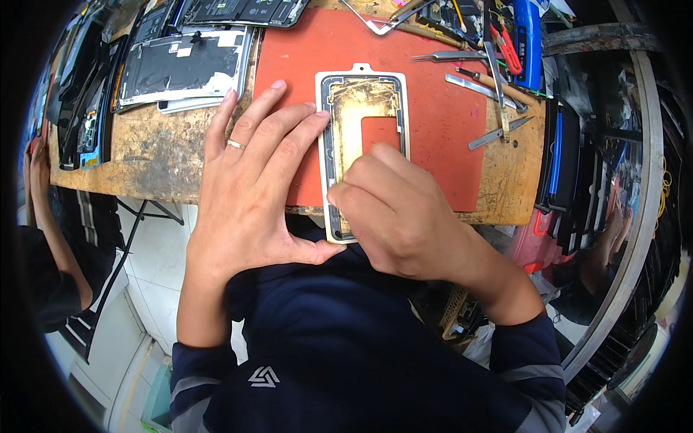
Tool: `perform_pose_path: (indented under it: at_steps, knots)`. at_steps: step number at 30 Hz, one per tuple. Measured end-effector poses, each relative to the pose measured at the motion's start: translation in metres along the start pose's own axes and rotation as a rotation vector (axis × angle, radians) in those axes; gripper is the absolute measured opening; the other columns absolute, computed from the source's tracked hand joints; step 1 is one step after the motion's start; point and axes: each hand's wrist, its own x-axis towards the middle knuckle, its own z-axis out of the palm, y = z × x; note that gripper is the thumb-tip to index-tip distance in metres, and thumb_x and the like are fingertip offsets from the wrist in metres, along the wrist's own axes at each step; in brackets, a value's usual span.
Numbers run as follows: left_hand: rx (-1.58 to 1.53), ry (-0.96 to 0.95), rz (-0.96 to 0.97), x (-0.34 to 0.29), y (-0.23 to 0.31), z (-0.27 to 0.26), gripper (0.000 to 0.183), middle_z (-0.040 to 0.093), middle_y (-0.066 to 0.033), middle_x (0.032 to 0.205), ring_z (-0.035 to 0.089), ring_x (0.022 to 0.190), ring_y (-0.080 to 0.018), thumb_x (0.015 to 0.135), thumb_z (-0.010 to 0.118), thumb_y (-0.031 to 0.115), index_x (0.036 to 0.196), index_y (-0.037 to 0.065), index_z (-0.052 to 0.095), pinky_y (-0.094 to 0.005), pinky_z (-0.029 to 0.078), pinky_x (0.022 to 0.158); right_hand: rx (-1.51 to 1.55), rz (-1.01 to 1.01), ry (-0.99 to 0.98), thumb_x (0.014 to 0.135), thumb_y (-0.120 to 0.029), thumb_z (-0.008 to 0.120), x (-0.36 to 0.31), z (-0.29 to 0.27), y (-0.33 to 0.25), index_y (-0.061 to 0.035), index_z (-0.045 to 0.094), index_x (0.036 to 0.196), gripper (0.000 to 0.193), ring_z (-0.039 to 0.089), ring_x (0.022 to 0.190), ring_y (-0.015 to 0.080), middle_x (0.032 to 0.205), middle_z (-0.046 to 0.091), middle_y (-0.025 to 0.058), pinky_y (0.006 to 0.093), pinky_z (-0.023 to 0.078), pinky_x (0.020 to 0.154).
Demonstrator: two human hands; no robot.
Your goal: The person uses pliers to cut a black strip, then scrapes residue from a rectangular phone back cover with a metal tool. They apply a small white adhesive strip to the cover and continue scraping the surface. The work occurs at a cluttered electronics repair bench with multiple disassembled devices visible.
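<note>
A phone-shaped frame [348, 108] with a gold, scuffed inner face and dark edges sits in a pale tray-like holder [362, 70]. A square cut-out in it shows the red mat [447, 137] beneath. My left hand [245, 180] is spread beside it: its fingertips touch the long left edge and the thumb presses at the near end. Over the lower right part of the frame, my right hand [401, 209] is closed in a fist. Whatever its fingers may hold is hidden under the hand.
Tweezers [451, 55], a craft-knife blade [498, 133] and red-handled pliers [507, 52] lie at the right, near a blue tool [529, 43]. Stacked screen parts [180, 68] stand at the upper left of the wooden bench [159, 155]. Another person's arm [61, 224] shows at far left.
</note>
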Motion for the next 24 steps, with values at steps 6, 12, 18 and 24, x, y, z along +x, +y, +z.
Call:
perform_pose_path:
  at_steps: [6,12,18,24]
  knots:
    - [-0.004,0.010,0.009,0.001,-0.002,0.001,0.134,0.064,-0.0160,0.152,0.050,0.158,-0.0440,0.061,0.077,0.098,0.158,0.007,0.061,-0.0678,0.020,0.135,0.019,0.007,-0.018,0.076,0.005,0.077,-0.008,0.000,-0.009,0.0045,0.071,0.102,0.026,0.056,0.077,0.0308,0.090,0.059,0.0127,0.0415,0.049,0.068]
    - [0.007,-0.002,0.011,0.000,-0.003,0.001,0.134,0.064,-0.0163,0.153,0.048,0.160,-0.0438,0.064,0.070,0.103,0.158,0.008,0.060,-0.0680,0.019,0.135,0.036,-0.020,-0.035,0.076,0.004,0.078,-0.018,0.005,-0.015,0.0045,0.071,0.102,0.027,0.058,0.079,0.0302,0.091,0.059,0.0120,0.0418,0.050,0.069]
    - [0.028,-0.023,0.014,0.000,-0.002,0.000,0.132,0.062,-0.0167,0.156,0.046,0.161,-0.0447,0.069,0.067,0.103,0.159,0.008,0.060,-0.0683,0.019,0.134,0.073,-0.045,-0.188,0.084,-0.008,0.075,-0.007,-0.012,-0.009,0.0006,0.069,0.098,0.018,0.057,0.087,0.0302,0.094,0.054,0.0103,0.0424,0.052,0.076]
    - [-0.015,-0.020,0.001,-0.022,0.011,0.000,0.111,0.061,-0.0174,0.158,0.046,0.160,-0.0463,0.074,0.081,0.085,0.154,0.009,0.067,-0.0686,0.023,0.132,0.170,0.065,-0.056,0.083,0.007,0.081,-0.007,-0.048,-0.001,0.0011,0.072,0.107,0.026,0.061,0.084,0.0337,0.097,0.063,0.0137,0.0446,0.050,0.072]
